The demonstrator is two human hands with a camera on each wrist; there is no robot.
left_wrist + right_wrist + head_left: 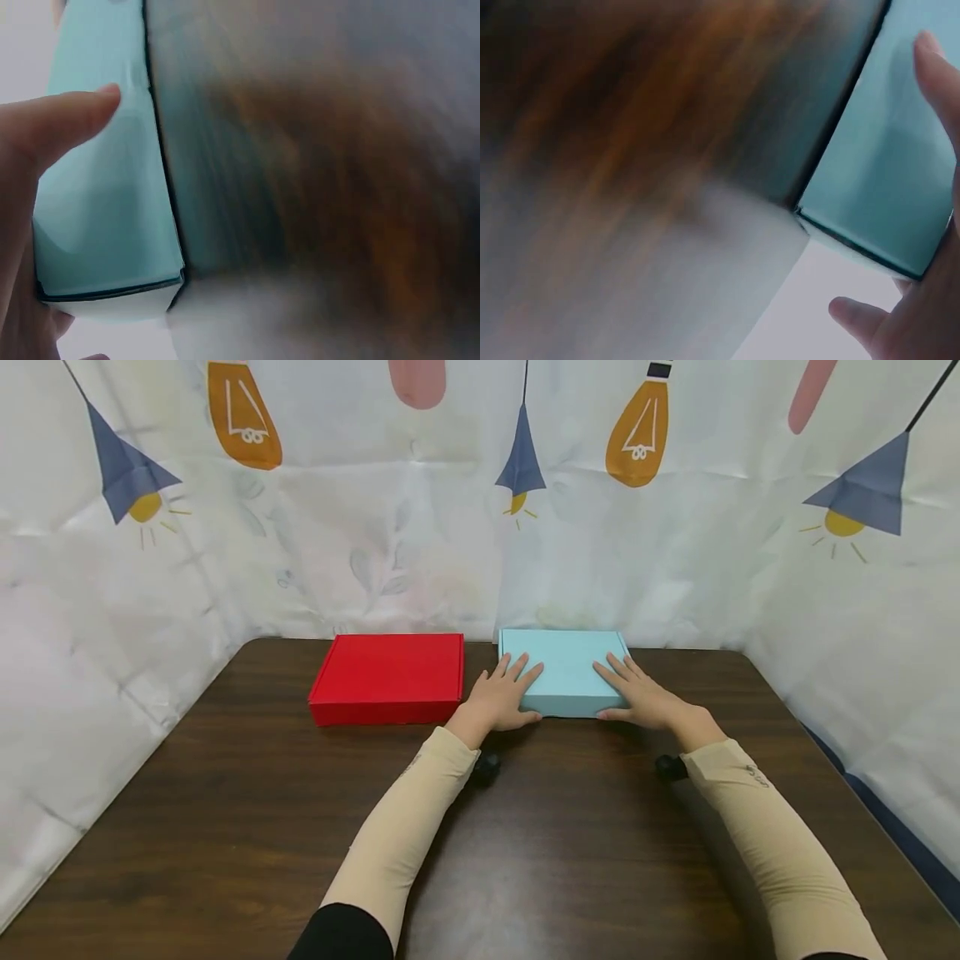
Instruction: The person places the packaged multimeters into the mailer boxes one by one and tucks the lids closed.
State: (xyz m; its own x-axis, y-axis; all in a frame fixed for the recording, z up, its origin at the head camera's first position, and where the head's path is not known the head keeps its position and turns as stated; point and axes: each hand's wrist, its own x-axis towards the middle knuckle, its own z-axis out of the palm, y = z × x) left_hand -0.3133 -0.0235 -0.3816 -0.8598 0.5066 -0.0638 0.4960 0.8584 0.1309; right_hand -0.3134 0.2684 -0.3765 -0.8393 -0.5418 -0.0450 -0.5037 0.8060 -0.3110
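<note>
A flat light-blue cardboard box [562, 664] lies at the back of the table, its lid closed. My left hand [498, 697] touches its left end with spread, straight fingers on the top and the thumb low by the front. At the other end, my right hand [647, 697] rests in mirror fashion, fingers splayed over the top edge. In the left wrist view the thumb [71, 120] lies along the box's front face. The right wrist view shows that thumb [939, 79] against the same face, with another finger [859, 315] sticking out beyond the box's end.
A closed red box [393, 668] sits left of the light-blue one, a narrow gap between them, close to my left hand. Both stand near the back edge of the dark wood table [525, 860]. A white curtain [450, 527] with printed lamps hangs behind and around the sides.
</note>
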